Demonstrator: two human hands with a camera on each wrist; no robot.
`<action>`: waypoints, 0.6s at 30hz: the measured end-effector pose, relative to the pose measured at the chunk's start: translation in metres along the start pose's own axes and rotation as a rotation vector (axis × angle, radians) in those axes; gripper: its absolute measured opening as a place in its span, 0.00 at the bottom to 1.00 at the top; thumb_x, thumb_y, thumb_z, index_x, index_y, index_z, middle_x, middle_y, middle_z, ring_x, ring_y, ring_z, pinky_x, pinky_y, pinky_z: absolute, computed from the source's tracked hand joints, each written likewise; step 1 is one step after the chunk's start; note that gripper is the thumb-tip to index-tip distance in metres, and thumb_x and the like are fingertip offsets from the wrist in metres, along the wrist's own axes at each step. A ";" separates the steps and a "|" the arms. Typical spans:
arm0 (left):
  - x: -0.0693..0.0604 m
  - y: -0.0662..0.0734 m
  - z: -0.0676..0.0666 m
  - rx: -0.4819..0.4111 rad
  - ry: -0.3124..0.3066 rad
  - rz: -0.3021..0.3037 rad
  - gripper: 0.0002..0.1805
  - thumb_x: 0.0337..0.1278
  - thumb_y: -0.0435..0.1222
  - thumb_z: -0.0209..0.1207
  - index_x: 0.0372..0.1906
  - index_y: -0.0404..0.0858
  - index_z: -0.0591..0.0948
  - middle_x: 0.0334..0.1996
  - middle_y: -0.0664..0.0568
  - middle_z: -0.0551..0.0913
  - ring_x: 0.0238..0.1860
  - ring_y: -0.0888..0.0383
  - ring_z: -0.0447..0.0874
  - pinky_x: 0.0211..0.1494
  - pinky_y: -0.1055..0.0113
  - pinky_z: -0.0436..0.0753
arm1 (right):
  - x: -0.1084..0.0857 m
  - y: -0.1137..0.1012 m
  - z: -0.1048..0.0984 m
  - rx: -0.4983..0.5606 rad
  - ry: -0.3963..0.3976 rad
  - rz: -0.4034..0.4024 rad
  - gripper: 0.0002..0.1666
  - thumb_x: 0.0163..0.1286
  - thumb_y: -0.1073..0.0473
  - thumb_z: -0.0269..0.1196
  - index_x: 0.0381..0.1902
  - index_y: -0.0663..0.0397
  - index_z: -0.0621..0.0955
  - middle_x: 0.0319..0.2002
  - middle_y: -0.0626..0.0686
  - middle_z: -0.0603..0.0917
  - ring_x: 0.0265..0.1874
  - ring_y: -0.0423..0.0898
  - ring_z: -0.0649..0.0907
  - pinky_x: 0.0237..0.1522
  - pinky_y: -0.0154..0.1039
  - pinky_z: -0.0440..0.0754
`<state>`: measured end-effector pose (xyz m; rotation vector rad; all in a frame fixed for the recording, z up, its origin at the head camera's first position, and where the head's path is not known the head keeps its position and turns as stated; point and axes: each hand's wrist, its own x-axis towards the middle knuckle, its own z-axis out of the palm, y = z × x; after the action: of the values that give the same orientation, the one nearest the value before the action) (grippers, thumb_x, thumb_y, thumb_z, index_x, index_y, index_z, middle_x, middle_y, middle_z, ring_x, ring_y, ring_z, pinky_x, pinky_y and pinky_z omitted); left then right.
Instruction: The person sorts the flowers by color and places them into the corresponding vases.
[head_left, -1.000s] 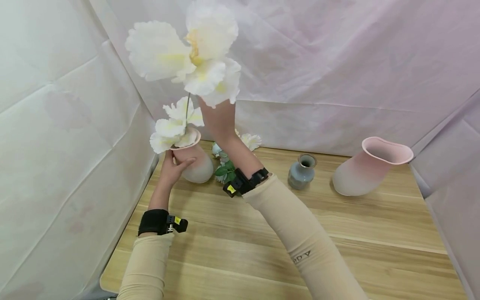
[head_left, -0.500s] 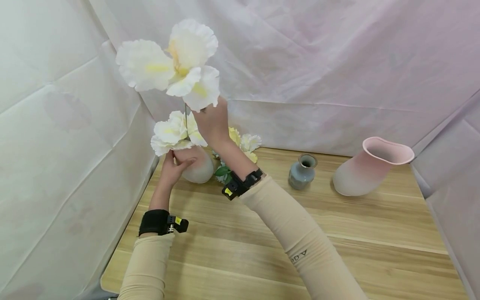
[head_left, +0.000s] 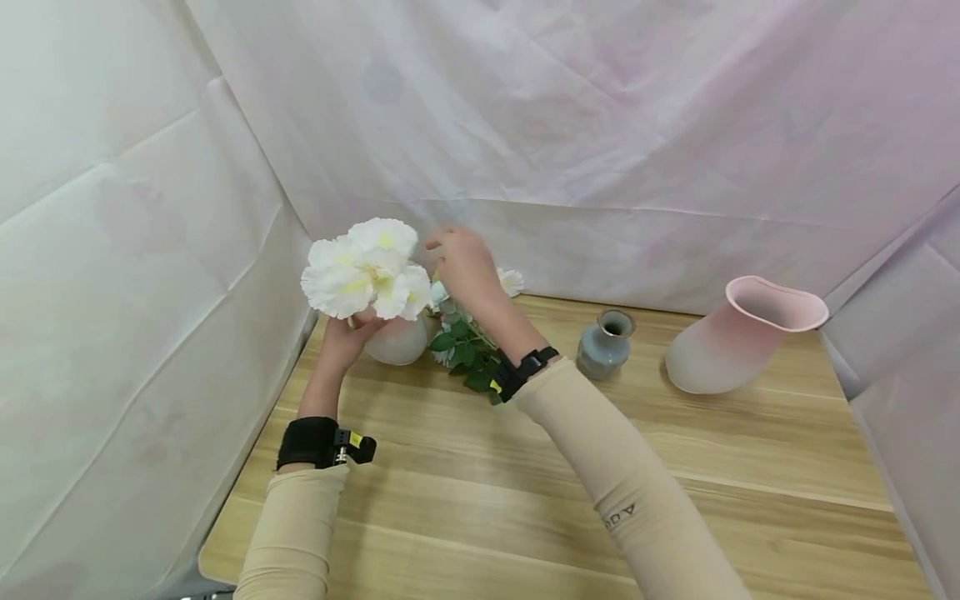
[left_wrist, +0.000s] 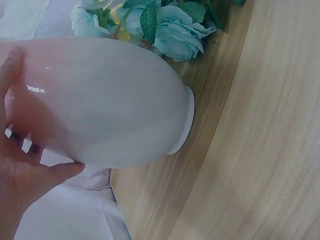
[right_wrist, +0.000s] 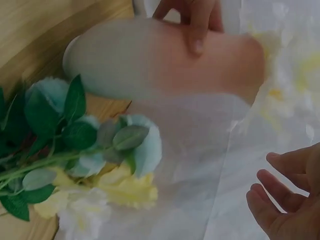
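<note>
White flowers with yellow centres [head_left: 367, 271] stand bunched in the mouth of a pink-to-white vase [head_left: 399, 342] at the table's far left. My left hand [head_left: 342, 343] grips that vase from its left side. In the left wrist view, thumb and fingers wrap the pink part of the upright vase [left_wrist: 110, 105]. My right hand [head_left: 467, 265] is just right of the blooms, holding nothing. Its fingers [right_wrist: 272, 205] are loosely bent and apart from the petals in the right wrist view. The blooms hide the vase's rim in the head view.
Beside the vase lies a bundle of blue, yellow and white flowers with green leaves [head_left: 465, 346], partly behind my right forearm. Farther right stand a small blue-grey vase [head_left: 602, 346] and a second pink-to-white vase [head_left: 716, 354]. White cloth [head_left: 637, 150] closes off the table's back.
The tall white flower has gone down into the left vase, among the other blooms. My right hand has let go of it and moved right. My left hand keeps its hold.
</note>
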<state>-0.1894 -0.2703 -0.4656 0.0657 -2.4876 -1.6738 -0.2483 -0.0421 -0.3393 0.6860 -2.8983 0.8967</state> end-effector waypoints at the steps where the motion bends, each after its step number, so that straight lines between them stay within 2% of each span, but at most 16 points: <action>1: 0.000 0.000 0.000 -0.003 0.001 0.002 0.41 0.63 0.33 0.64 0.76 0.43 0.57 0.76 0.44 0.58 0.78 0.45 0.53 0.78 0.42 0.57 | 0.000 0.006 -0.001 0.012 0.007 0.010 0.18 0.74 0.66 0.57 0.58 0.49 0.83 0.67 0.53 0.77 0.68 0.51 0.74 0.62 0.42 0.79; 3: 0.000 0.001 0.000 -0.004 0.002 0.011 0.40 0.63 0.32 0.64 0.76 0.43 0.58 0.75 0.44 0.61 0.74 0.44 0.61 0.76 0.46 0.64 | -0.001 0.015 -0.004 0.033 0.015 0.037 0.18 0.74 0.65 0.57 0.57 0.49 0.83 0.67 0.54 0.76 0.67 0.52 0.74 0.57 0.42 0.81; 5: -0.001 0.005 0.001 -0.013 -0.014 0.013 0.38 0.63 0.31 0.64 0.75 0.40 0.60 0.73 0.43 0.64 0.69 0.41 0.69 0.71 0.55 0.73 | -0.002 0.023 -0.007 0.046 0.017 0.063 0.17 0.75 0.64 0.57 0.57 0.48 0.83 0.67 0.54 0.77 0.65 0.52 0.76 0.50 0.42 0.81; 7: -0.004 0.016 0.000 -0.009 -0.032 0.031 0.35 0.63 0.31 0.64 0.73 0.37 0.63 0.71 0.41 0.67 0.65 0.38 0.74 0.68 0.55 0.77 | -0.003 0.031 -0.010 0.053 0.023 0.083 0.16 0.76 0.63 0.56 0.57 0.49 0.83 0.66 0.54 0.77 0.64 0.52 0.77 0.49 0.42 0.81; 9: -0.005 0.026 0.001 0.038 -0.043 0.061 0.32 0.63 0.31 0.64 0.69 0.33 0.66 0.67 0.37 0.71 0.64 0.38 0.75 0.67 0.54 0.77 | -0.004 0.038 -0.012 0.061 0.031 0.097 0.15 0.77 0.61 0.56 0.57 0.49 0.82 0.65 0.54 0.78 0.63 0.52 0.77 0.52 0.43 0.82; 11: -0.003 0.029 0.001 0.092 -0.042 0.098 0.30 0.62 0.31 0.64 0.67 0.30 0.68 0.64 0.34 0.73 0.64 0.38 0.74 0.68 0.49 0.75 | -0.005 0.045 -0.012 0.065 0.042 0.102 0.15 0.77 0.59 0.57 0.57 0.50 0.82 0.63 0.54 0.79 0.62 0.52 0.78 0.56 0.45 0.81; 12: 0.000 0.026 0.001 0.107 -0.036 0.113 0.29 0.62 0.32 0.65 0.66 0.31 0.70 0.62 0.35 0.74 0.64 0.38 0.73 0.68 0.44 0.72 | -0.005 0.048 -0.013 0.071 0.045 0.106 0.15 0.76 0.59 0.57 0.57 0.51 0.82 0.62 0.54 0.79 0.62 0.52 0.77 0.58 0.46 0.81; 16: 0.011 0.005 0.002 0.149 -0.011 0.137 0.31 0.61 0.35 0.67 0.67 0.34 0.70 0.63 0.38 0.74 0.65 0.41 0.72 0.68 0.43 0.70 | -0.009 0.061 -0.012 0.103 0.049 0.129 0.15 0.76 0.58 0.58 0.57 0.51 0.82 0.61 0.55 0.79 0.60 0.52 0.78 0.57 0.47 0.81; 18: 0.012 0.001 0.002 0.157 -0.006 0.141 0.32 0.60 0.36 0.67 0.67 0.37 0.70 0.63 0.40 0.74 0.66 0.43 0.71 0.68 0.43 0.70 | -0.011 0.066 -0.012 0.114 0.048 0.145 0.15 0.76 0.58 0.58 0.56 0.51 0.82 0.61 0.55 0.79 0.59 0.52 0.78 0.55 0.46 0.81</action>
<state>-0.2019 -0.2697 -0.4646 -0.0963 -2.5573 -1.4252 -0.2670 0.0173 -0.3665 0.4572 -2.9032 1.0855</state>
